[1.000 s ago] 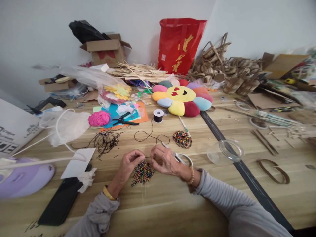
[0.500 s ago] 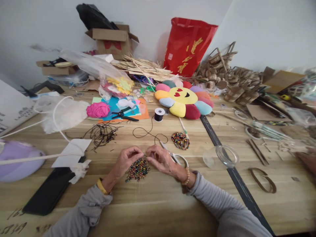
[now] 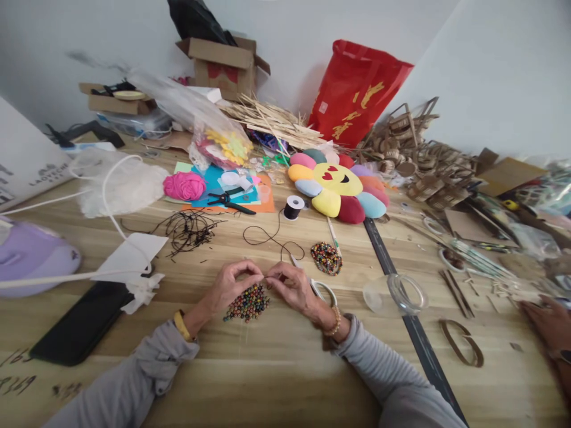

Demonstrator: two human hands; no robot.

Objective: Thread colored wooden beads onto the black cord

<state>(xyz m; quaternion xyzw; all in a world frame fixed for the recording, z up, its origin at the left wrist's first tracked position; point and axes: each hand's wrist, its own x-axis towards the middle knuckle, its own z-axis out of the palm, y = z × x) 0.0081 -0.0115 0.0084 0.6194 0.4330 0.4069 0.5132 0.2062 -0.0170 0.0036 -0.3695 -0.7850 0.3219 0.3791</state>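
Observation:
Over a heap of small multicoloured wooden beads [image 3: 246, 304], the fingertips of my two hands meet. My left hand [image 3: 231, 286] is closed in a pinch; what it holds is too small to make out. My right hand [image 3: 292, 288] pinches thin black cord, a small dark loop of which shows under its fingertips. Behind the hands, black cord [image 3: 263, 243] curls across the table from a white-flanged spool [image 3: 294, 207] to the right hand. Scissors [image 3: 324, 291] lie partly hidden behind my right hand. A coiled string of beads [image 3: 326, 258] rests beyond them.
Left lie tangled black cords [image 3: 190, 230], a black phone [image 3: 82, 321] and pliers [image 3: 232, 200]. A flower cushion [image 3: 338, 185] sits at the back. On the right are a clear plastic ring [image 3: 407, 293], a brown strip loop [image 3: 461, 343] and another person's hand [image 3: 546, 327].
The view has shifted and tilted slightly. My hands stay together over the beads, the right fingers now pinched tighter with a small cord loop showing. The other person's hand shows more at the right edge.

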